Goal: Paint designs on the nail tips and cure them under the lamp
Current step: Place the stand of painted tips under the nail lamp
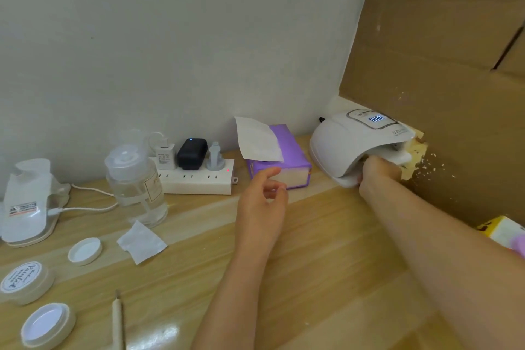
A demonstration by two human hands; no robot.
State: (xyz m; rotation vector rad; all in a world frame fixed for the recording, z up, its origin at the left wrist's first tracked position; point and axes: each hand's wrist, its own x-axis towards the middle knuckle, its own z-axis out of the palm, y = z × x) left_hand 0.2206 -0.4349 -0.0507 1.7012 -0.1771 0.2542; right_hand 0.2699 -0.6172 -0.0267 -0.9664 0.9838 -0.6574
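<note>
Right hand [379,172]: it reached into the mouth of the curing lamp [355,145], knuckles at the opening; the fingers were hidden inside, so whether they held anything could not be told.
Left hand [262,203]: it hovered above the bench [312,264], just in front of the purple tissue box [287,162], fingers loosely curled and holding nothing.
Curing lamp: white and domed, it stood at the far right of the bench against a brown cardboard sheet [440,65], with its display lit blue on top.
Nail tips: none could be seen; anything under the lamp was hidden by the hand and the housing.
Tissue box: it sat between the lamp and the white power strip [199,179], with a white tissue [258,139] standing out of its top.
Power strip: it lay against the wall and carried a white charger, a black adapter and a grey plug.
Clear bottle [136,185]: it stood upright, just left of the power strip, with a transparent cap.
White pad [140,241]: a small square lay flat on the bench in front of the bottle.
Jars [27,281]: a labelled round jar and an open white one sat at the near left edge, with a loose white lid [85,250] beside them.
Brush [118,318]: a thin pale handle lay on the bench near the jars.
</note>
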